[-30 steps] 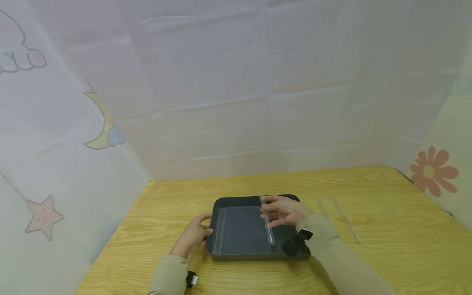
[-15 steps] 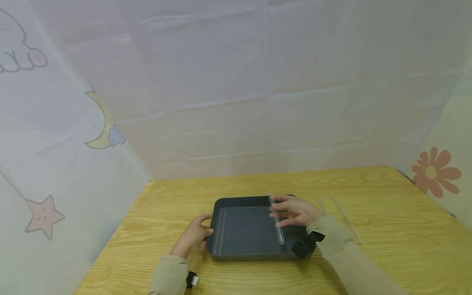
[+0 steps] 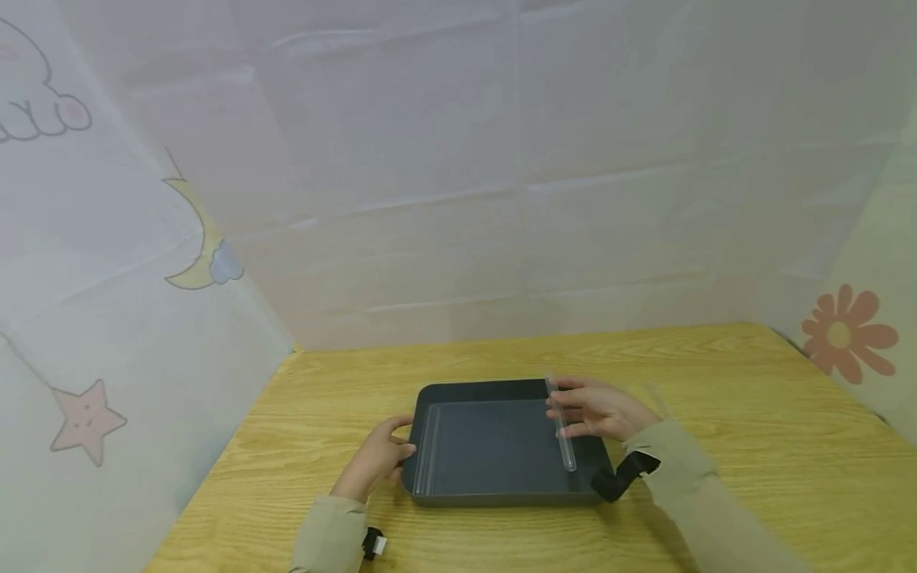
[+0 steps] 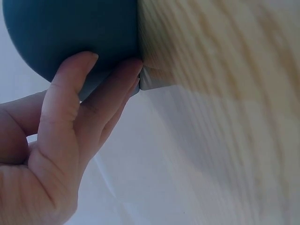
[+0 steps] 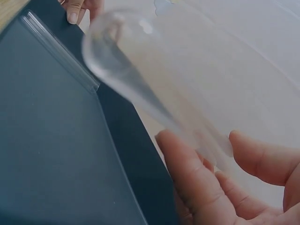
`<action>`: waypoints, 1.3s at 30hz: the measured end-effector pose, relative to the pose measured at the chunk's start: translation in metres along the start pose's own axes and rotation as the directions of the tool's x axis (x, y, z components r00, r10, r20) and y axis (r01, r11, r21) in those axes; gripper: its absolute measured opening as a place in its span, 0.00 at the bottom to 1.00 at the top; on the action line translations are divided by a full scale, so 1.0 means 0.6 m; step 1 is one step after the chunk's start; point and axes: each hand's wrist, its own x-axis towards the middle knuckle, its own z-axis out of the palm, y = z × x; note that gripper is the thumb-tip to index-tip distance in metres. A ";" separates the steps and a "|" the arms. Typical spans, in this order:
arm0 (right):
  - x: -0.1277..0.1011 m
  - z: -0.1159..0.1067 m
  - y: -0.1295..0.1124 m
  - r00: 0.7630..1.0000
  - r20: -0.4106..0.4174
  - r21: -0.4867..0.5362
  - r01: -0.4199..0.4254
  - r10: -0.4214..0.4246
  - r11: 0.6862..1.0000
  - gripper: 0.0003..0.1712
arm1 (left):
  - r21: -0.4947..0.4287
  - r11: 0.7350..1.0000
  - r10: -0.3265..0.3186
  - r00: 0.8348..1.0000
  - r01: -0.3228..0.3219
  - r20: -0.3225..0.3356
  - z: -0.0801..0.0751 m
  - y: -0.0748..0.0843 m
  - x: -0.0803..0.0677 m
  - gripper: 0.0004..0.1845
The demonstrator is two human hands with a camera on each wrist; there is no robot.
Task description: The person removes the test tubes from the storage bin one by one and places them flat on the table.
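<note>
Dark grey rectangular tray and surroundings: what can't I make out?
Head view: far right corner of tray, behind right hand.
Head view: clear strip on table, partly behind beige sleeve.
Left wrist view: tray, cut off by picture's top edge.
Right wrist view: held clear tube, far end behind fingers.

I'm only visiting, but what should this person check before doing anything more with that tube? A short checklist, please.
1. Tube gripped: ok, the right hand pinches it.
2. Tray steadied: ok, the left hand touches its left side.
3. Room in the tray: ok, bare floor shows beside the tray tubes.
4. Held tube's far end clear of the tray: cannot tell, they overlap in the head view.
5. Clear piece on the table fully visible: not ok, the right sleeve hides part.
</note>
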 end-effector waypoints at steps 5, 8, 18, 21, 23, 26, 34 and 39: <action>-0.010 -0.016 0.000 1.000 -0.012 0.011 -0.002 0.002 1.000 0.41 | 0.002 1.000 -0.007 1.000 0.007 -0.010 0.001 0.002 0.001 0.27; -0.016 -0.024 -0.001 1.000 -0.016 0.024 -0.003 0.004 1.000 0.42 | 0.007 1.000 -0.008 1.000 0.008 -0.016 0.001 0.002 0.002 0.27; -0.031 -0.049 -0.001 1.000 -0.004 0.041 0.000 0.000 0.999 0.44 | 0.003 1.000 -0.012 1.000 0.013 -0.024 0.001 0.003 0.003 0.27; -0.036 -0.052 -0.002 1.000 -0.010 0.038 0.000 0.001 0.999 0.45 | 0.004 1.000 -0.011 1.000 0.011 -0.022 0.001 0.002 0.003 0.27; -0.040 -0.056 -0.002 1.000 -0.017 0.026 -0.001 0.001 1.000 0.45 | 0.008 1.000 -0.010 1.000 0.010 -0.016 0.000 0.001 0.004 0.27; -0.044 -0.065 0.001 1.000 -0.029 0.018 0.000 0.001 1.000 0.46 | 0.010 1.000 -0.010 1.000 0.010 -0.007 0.000 0.000 0.004 0.28; -0.049 -0.090 0.012 1.000 -0.024 0.057 0.015 -0.014 0.998 0.44 | 0.014 1.000 -0.007 1.000 0.007 -0.010 0.000 -0.004 0.002 0.27; -0.053 -0.100 0.015 0.999 -0.039 0.052 0.014 -0.012 0.999 0.44 | 0.011 1.000 -0.006 1.000 0.006 -0.008 0.000 -0.004 0.002 0.27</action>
